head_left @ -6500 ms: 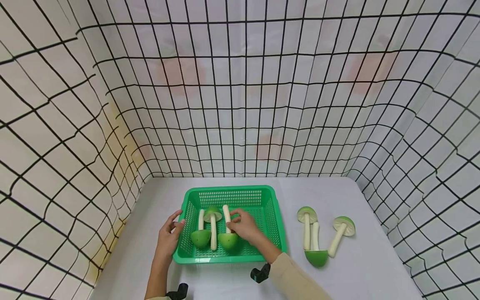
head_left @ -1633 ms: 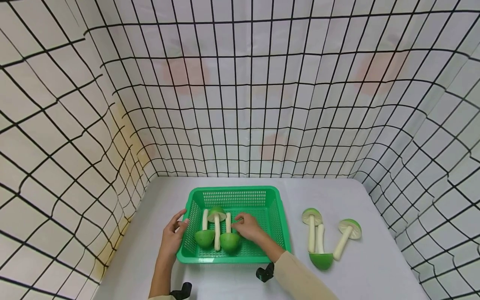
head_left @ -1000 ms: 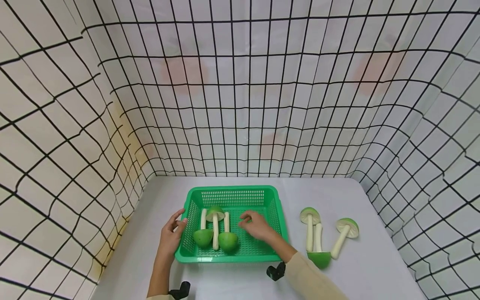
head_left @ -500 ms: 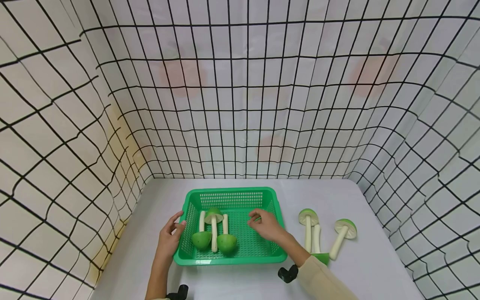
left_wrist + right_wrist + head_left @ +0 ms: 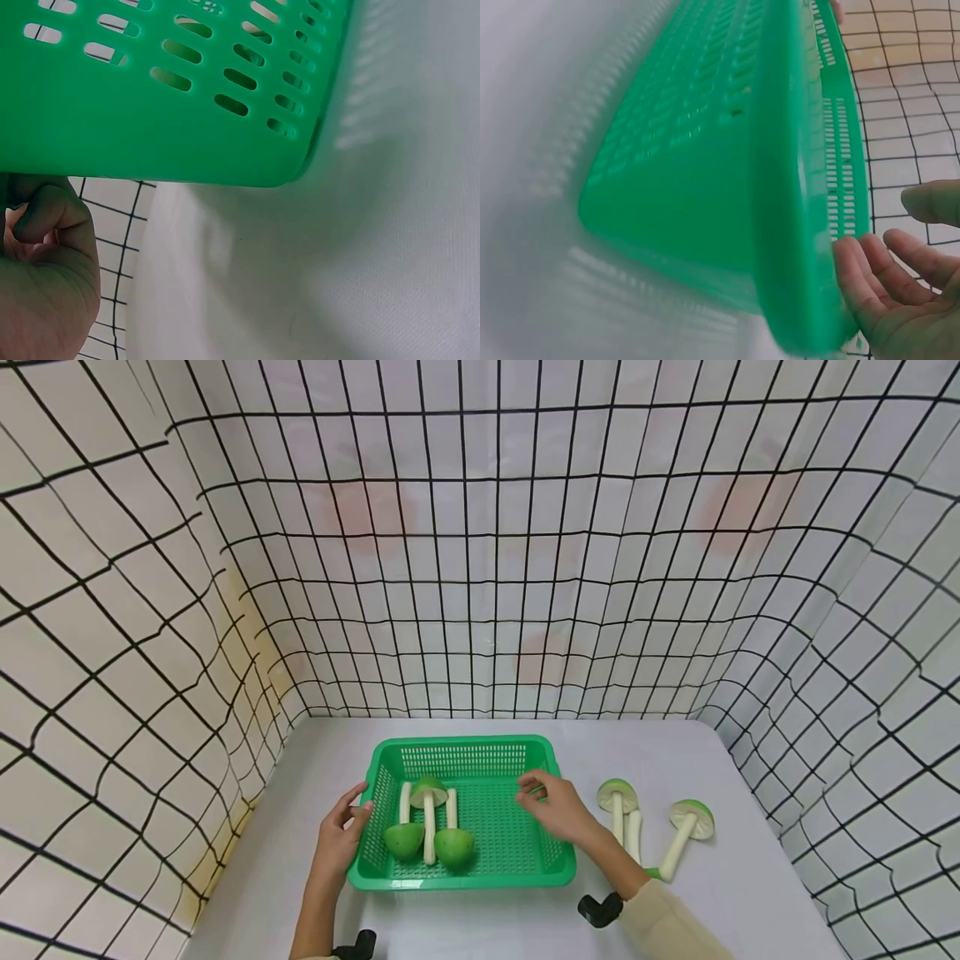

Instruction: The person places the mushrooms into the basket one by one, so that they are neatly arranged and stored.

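Observation:
My left hand stays at the left side of a green plastic basket, its thumb and fingers at the rim. The left wrist view shows curled fingers right beside that rim, partly hidden by it. Inside the basket's left half lie three toy mushrooms side by side: one with a green cap toward me, a middle one with its cap away, and a third, its cap toward me. Over the basket's right side hovers my right hand, thumb apart from the loosely bent fingers, holding nothing.
Right of the basket, more toy mushrooms lie on the white table: one far right, another beside it, and a third stem whose cap is mostly behind my right forearm. Black grid netting surrounds the table.
My right hand has let go of the third mushroom's stem, which now lies in line with the others, and has moved right to the basket's right side. The left hand has stayed put.

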A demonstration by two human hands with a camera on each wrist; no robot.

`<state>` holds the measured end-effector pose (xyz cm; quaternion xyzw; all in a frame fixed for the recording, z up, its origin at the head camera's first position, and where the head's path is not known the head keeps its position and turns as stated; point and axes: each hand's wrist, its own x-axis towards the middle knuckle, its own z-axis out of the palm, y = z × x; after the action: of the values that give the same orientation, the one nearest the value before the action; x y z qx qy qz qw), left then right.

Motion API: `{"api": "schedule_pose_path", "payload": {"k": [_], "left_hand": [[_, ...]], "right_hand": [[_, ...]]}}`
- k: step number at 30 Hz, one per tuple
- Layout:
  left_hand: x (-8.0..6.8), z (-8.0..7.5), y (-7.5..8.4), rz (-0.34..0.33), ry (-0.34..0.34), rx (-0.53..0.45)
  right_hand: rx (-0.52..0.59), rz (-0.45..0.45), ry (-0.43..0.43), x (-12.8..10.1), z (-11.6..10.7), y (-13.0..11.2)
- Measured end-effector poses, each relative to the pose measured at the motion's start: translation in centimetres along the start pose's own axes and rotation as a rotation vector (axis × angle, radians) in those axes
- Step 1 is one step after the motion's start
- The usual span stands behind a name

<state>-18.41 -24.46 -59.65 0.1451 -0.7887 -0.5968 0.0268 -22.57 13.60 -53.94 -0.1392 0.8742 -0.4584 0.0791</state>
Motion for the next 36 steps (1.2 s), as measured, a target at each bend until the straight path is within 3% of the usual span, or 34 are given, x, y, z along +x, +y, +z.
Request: {"api": "schedule_pose_path", "payload": {"k": [13,26,36], "left_hand": [[0.0,0.1,-0.1,0.006,-0.001,-0.005],[-0.2,-0.1,0.0,-0.005,0.0,-0.01],[-0.2,0.0,0.1,0.0,-0.001,-0.021]], "right_hand": [[-0.03,-0.01,0.087,-0.9,-2.1,1.3],[-0.034,0.005,0.117,-1.6,-4.3,1.7],[-0.041,0.028,0.139,-2.1,-6.3,3.3]]}}
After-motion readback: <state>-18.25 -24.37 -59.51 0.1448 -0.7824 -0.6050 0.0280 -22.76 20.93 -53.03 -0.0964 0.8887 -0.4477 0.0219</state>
